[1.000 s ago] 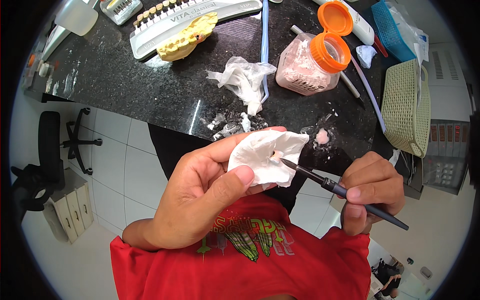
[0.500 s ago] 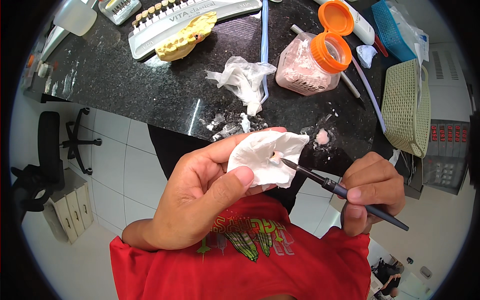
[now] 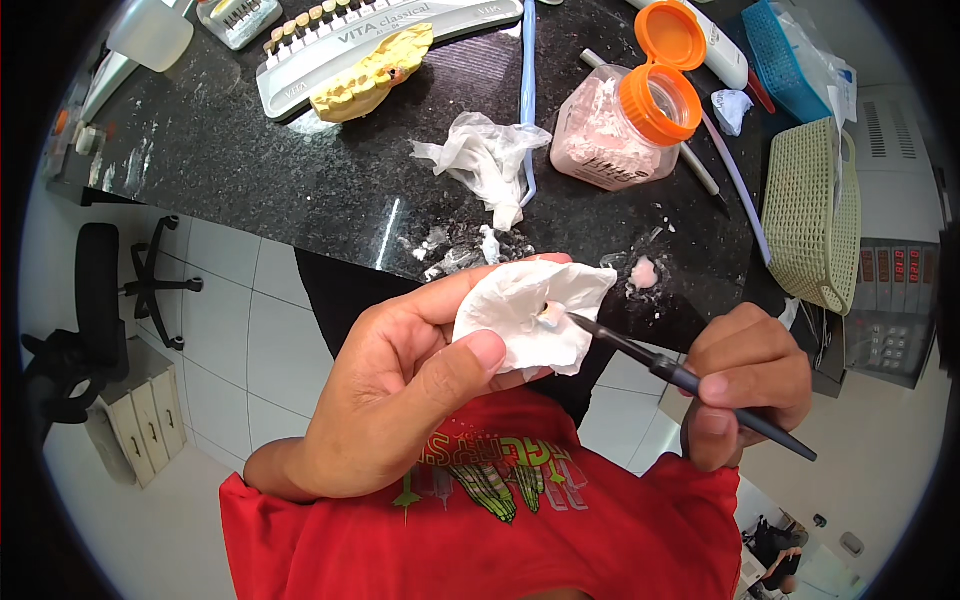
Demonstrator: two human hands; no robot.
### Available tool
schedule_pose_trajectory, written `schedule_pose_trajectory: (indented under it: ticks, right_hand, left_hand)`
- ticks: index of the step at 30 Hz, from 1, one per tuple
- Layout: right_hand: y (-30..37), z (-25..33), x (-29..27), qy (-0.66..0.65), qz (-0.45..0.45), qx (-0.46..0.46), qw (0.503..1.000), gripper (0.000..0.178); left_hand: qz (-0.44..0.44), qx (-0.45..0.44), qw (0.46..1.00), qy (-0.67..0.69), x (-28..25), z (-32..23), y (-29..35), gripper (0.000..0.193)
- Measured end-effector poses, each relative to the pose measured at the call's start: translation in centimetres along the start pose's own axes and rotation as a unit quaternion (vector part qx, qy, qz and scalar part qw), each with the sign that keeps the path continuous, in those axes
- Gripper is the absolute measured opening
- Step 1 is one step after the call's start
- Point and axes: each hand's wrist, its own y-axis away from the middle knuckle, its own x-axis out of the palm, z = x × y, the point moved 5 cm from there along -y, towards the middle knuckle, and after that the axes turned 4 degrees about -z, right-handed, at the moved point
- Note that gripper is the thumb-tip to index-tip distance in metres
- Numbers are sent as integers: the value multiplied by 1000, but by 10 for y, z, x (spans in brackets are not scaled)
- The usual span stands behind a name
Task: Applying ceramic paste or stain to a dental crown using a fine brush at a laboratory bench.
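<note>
Thumb and fingers of my left hand (image 3: 390, 395) grip a white, cupped, crumpled piece of tissue-like material (image 3: 500, 305). In its middle sits a small pinkish-white piece (image 3: 550, 316), tooth-like in size, with a dark spot beside it. My right hand (image 3: 750, 375) pinches a slim dark brush-like tool (image 3: 655, 365), which slants down to the right. The tool's fine tip lies just right of the small piece; whether it touches cannot be made out. Beyond my hands, a pink blob (image 3: 643, 272) and white smears (image 3: 470, 250) mark the black counter (image 3: 330, 200).
A jar of pale pink powder (image 3: 610, 140) stands with its orange lid open. Near it lie a crumpled plastic bag (image 3: 480, 165) and a blue-handled tool (image 3: 529, 70). A yellow dental model (image 3: 370, 78) leans on a tooth shade guide (image 3: 400, 35). At right stands a green basket (image 3: 805, 215).
The tool's tip has drawn back slightly to the right from the small piece. My left hand and the white material have barely shifted.
</note>
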Motion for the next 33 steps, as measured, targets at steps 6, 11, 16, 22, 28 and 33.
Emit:
schedule_pose_trajectory:
  ticks: [6,11,16,22,28,33]
  right_hand:
    - [11,6,-13,-20,-150,130,980,29]
    - [24,-5,-31,38,-175,185,966,24]
    - [28,-11,-33,17,-183,210,960,17]
    - [33,-15,-35,17,-174,225,958,14]
    - [30,-18,-31,68,-146,209,965,19]
    - [32,-18,-34,15,-154,194,969,7]
  left_hand:
    - [59,-23,997,39,3,0,-1,46]
    - [-40,-37,998,15,4,-1,-1,69]
    - [-23,-68,997,12,1,-2,-5,71]
    - [-32,-48,998,11,5,0,-4,74]
    - [-38,-55,998,10,3,0,-5,75]
    - [-33,-60,998,7,4,-1,-5,75]
